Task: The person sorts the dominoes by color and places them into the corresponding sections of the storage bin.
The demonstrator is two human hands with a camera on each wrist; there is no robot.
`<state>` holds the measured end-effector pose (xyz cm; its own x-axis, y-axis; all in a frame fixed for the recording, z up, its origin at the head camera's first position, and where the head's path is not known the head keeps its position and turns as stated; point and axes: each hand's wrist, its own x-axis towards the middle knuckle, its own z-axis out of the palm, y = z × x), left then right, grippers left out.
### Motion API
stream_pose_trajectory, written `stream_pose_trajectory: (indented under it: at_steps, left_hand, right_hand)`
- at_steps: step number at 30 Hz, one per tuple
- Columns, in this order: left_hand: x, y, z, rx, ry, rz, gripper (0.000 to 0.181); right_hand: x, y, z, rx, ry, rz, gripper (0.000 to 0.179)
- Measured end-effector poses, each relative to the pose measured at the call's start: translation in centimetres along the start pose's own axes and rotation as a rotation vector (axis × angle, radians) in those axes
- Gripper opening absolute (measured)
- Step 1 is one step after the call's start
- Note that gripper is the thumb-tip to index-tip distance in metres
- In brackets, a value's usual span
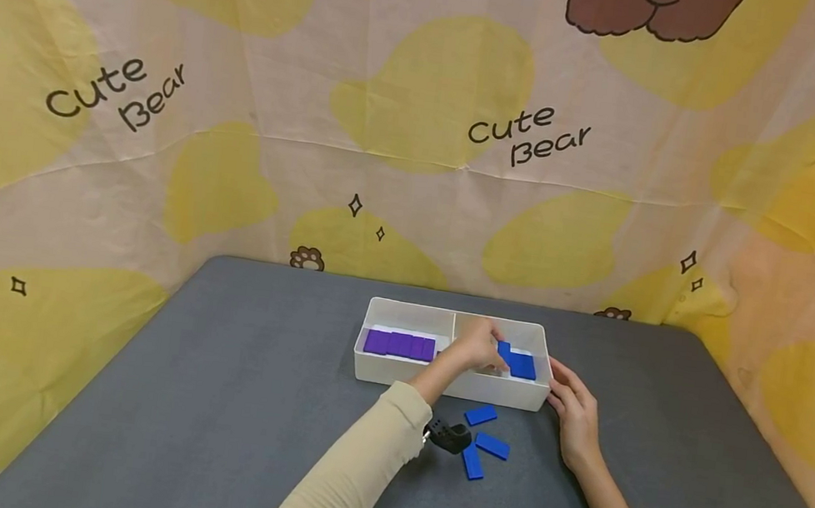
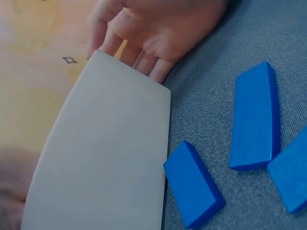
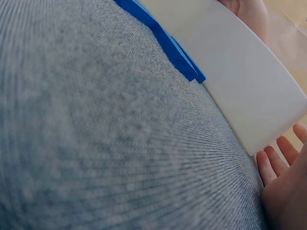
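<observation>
A white two-compartment box (image 1: 401,373) stands on the table. My left hand (image 1: 474,344) reaches into its right compartment and pinches a blue block (image 1: 504,350) between thumb and fingers, beside other blue blocks (image 1: 522,367) lying flat there. In the left wrist view the box wall hides most of that hand. My right hand (image 1: 578,416) rests its extended fingers against the box's right end, seen also in the right wrist view as the hand (image 3: 288,177) at the box corner. Three loose blue blocks (image 1: 492,445) lie on the table in front of the box.
Several purple blocks (image 1: 400,344) lie in a row in the left compartment, past a thin divider (image 1: 454,324). The grey table (image 1: 247,403) runs back to a patterned cloth (image 1: 395,227) hanging behind it. Each wrist wears a black strap device (image 1: 449,435).
</observation>
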<state>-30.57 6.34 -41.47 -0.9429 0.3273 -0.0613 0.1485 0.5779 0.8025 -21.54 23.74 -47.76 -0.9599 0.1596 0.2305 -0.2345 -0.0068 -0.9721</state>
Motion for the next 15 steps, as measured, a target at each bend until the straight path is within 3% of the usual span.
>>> stream_pose_trajectory:
  at_steps: [10, 15]
  left_hand:
    - [0.31, -0.08, 0.35, 0.143, 0.039, 0.014, 0.043]
    - [0.30, -0.11, 0.54, 0.163, 0.029, -0.029, 0.041]
  right_hand:
    - [-0.04, -0.10, 0.03, 0.003, -0.006, -0.020, 0.045]
    - [-0.06, -0.16, 0.04, -0.003, -0.007, -0.015, 0.045]
